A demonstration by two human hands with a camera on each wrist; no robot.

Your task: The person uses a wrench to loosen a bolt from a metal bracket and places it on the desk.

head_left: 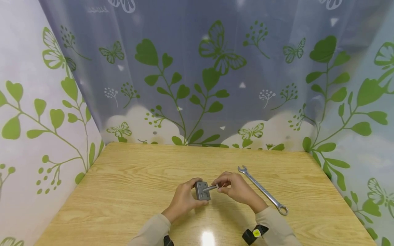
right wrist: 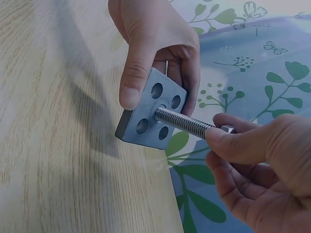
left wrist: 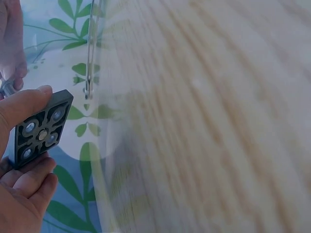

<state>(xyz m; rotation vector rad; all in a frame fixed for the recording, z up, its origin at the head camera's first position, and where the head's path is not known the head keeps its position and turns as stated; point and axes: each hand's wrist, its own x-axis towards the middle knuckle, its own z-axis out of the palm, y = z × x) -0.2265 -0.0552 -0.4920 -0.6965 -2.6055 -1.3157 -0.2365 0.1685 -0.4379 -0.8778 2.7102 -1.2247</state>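
Note:
My left hand (head_left: 184, 199) grips a square grey plate (right wrist: 153, 114) by its edges, thumb on one side and fingers on the other. The plate has several round holes near its corners, and its ribbed back (left wrist: 41, 131) faces the left wrist view. From the middle hole a threaded bolt (right wrist: 187, 122) sticks out toward my right hand (head_left: 235, 188). The right thumb and forefinger pinch the bolt near its head (right wrist: 227, 128), which shows just past the fingertips. Both hands hold these parts over the wooden table (head_left: 147, 171).
A combination wrench (head_left: 263, 189) lies slantwise on the table to the right of my right hand, its open end away from me and its ring end nearer. Leaf-printed curtains (head_left: 184, 85) stand along the back and both sides of the table.

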